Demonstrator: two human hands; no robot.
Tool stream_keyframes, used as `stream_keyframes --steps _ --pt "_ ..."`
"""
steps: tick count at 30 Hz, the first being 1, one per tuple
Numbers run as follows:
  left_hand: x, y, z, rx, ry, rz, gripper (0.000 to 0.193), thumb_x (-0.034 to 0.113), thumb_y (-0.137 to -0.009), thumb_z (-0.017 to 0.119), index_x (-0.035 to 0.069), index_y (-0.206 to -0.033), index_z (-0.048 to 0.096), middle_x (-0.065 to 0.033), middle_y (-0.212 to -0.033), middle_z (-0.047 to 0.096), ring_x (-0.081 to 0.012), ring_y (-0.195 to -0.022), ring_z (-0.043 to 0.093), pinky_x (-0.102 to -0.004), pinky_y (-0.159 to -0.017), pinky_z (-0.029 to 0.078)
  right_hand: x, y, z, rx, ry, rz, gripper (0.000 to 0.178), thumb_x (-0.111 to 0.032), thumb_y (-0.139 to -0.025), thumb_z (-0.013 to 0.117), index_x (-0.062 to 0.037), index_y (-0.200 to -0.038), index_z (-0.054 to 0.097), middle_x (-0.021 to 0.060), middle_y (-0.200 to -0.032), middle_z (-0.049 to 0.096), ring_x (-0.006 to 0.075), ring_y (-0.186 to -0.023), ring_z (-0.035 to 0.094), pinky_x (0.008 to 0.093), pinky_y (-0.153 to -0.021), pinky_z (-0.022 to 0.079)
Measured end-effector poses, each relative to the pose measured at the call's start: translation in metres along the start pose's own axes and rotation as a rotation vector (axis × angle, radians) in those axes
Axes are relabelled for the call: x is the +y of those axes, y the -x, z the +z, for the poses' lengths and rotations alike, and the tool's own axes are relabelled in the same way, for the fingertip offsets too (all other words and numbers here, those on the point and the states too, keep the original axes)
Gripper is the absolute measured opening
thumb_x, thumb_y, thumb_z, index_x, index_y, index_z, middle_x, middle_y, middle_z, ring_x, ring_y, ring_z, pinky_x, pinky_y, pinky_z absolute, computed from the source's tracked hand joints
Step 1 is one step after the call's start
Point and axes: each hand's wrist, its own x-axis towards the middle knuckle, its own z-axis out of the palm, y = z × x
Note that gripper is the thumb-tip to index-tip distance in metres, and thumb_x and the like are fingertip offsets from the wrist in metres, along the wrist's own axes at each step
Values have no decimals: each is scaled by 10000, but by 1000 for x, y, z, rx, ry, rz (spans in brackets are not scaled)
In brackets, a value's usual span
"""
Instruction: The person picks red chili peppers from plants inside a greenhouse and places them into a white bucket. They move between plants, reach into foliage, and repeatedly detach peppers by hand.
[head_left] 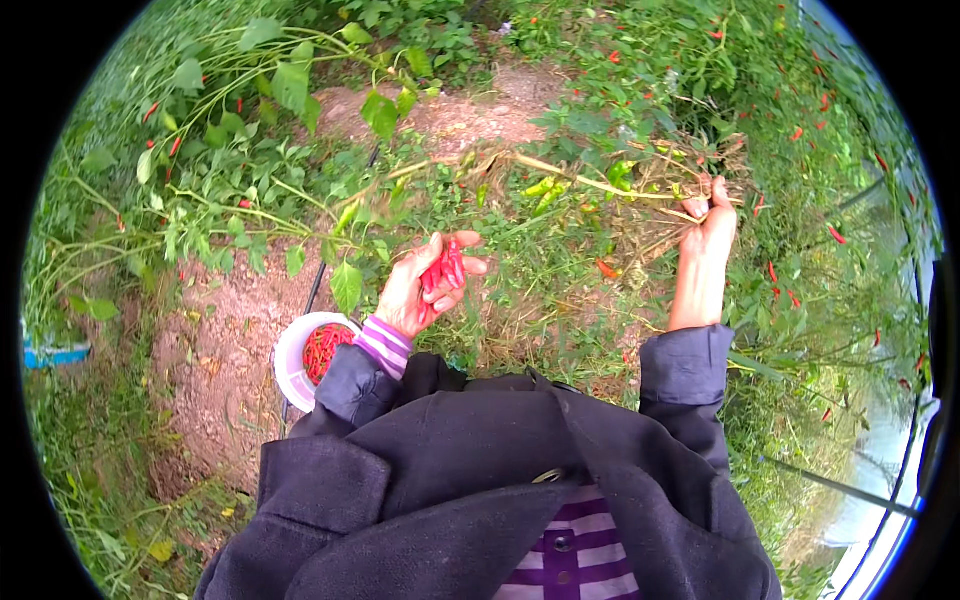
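Several red chili peppers (446, 264) lie in my left hand (415, 285), its fingers curled around them. Out to the right, my right hand (711, 220) is closed on a pale, partly dried pepper branch (600, 184). The branch stretches leftward from that hand, above my left hand, with yellow-green peppers (546, 192) hanging from it. Beside my left sleeve stands a white bucket (287, 365) holding many red chilies (325, 345); the sleeve covers part of its right side.
Leafy pepper plants with red fruit (220, 190) spread at the left, and more (800, 130) at the right. Bare reddish soil (215, 350) lies left of the bucket. A dark hose (318, 285) runs past the bucket. A blue object (55, 356) is at the far left.
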Motion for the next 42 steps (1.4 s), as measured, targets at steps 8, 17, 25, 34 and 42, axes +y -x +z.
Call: stream_keyframes --steps 8,17,25,34,42 --pt "4 25 -18 195 -192 127 279 218 -961 447 4 -1117 536 -81 -739 594 -83 -427 422 -203 -364 327 5 8 16 -35 185 -200 174 -205 -943 500 -36 -959 541 34 -738 516 81 -479 330 231 -405 288" --pt "13 32 -15 222 -171 202 253 184 -957 444 9 -1112 542 -76 -764 595 -87 -468 458 -199 -368 348 -1 -2 -39 64 1184 -423 468 -339 -882 594 -20 -1193 448 109 -828 597 143 -598 559 281 -492 453" --pt "-2 6 12 330 -424 220 216 140 -872 598 39 -1062 576 -45 -761 582 -51 -490 462 -186 -368 354 70 110 7 -556 1784 -492 434 -310 -765 709 -98 -1122 585 100 -1037 610 233 -852 630 360 -721 518" --pt "-21 -13 25 299 -160 166 209 132 -906 487 11 -1066 544 -41 -759 592 -86 -527 516 -197 -393 365 120 163 51 -757 1377 88 347 -158 -783 665 -52 -1083 527 111 -830 652 211 -584 615 348 -562 494" --pt "-24 -14 27 345 36 148 364 342 -893 496 21 -1059 544 -51 -726 585 -97 -513 442 -242 -444 338 130 167 42 -825 1297 -68 185 -23 -783 598 -23 -963 554 121 -742 659 231 -695 669 344 -619 519"
